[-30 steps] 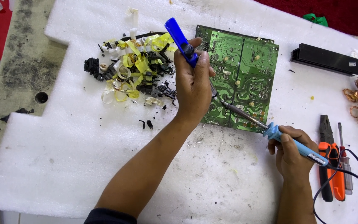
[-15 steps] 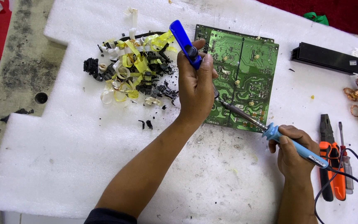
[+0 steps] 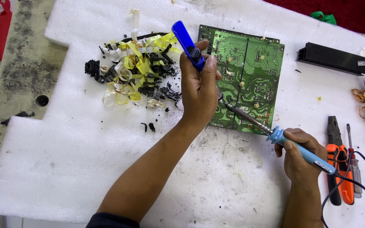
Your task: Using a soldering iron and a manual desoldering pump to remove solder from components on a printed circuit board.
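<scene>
A green circuit board (image 3: 250, 71) lies solder-side up at about one o'clock on a white foam sheet (image 3: 64, 160), its surface crossed by pale traces and dotted with small solder spots. The left hand (image 3: 199, 90) is closed around a blue desoldering pump (image 3: 187, 45), held tilted with its upper end pointing to eleven o'clock and its lower end hidden behind the hand over the board's left edge. The right hand (image 3: 303, 158), at five o'clock, grips the light blue handle of a soldering iron (image 3: 275, 135); its metal shaft runs toward ten o'clock across the board's lower part, and the tip meets the board beside the left hand. There are no containers in view. A loose heap of black parts and yellow tape scraps (image 3: 134, 74) sits on the foam at eleven o'clock. Orange-handled pliers (image 3: 338, 160) lie at four o'clock, just beside the right hand.
</scene>
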